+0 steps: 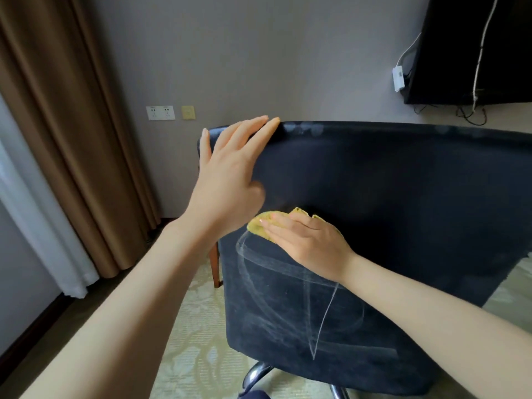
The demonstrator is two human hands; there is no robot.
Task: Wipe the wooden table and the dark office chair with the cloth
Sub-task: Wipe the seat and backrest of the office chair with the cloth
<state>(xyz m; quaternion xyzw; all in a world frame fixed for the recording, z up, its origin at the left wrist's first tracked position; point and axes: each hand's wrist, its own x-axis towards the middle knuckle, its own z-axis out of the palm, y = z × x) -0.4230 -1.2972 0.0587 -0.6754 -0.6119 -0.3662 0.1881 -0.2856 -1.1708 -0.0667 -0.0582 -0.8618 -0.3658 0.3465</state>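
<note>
Chair step in hand: cloth on the dark upholstery.
The chair (pixel 403 197) fills the view, with pale wipe streaks (pixel 316 326) across its lower panel. The left hand (pixel 227 180) rests flat-fingered on the top edge, steadying it. The right hand (pixel 311 240), fingers straight, presses the yellow cloth (pixel 257 226) against the panel's left side. Next, I'd judge: sweep toward the unstreaked right, with even pressure so the chair doesn't swivel.

Pale patterned carpet (pixel 195 326) under dark office chair (pixel 403 197)
</note>
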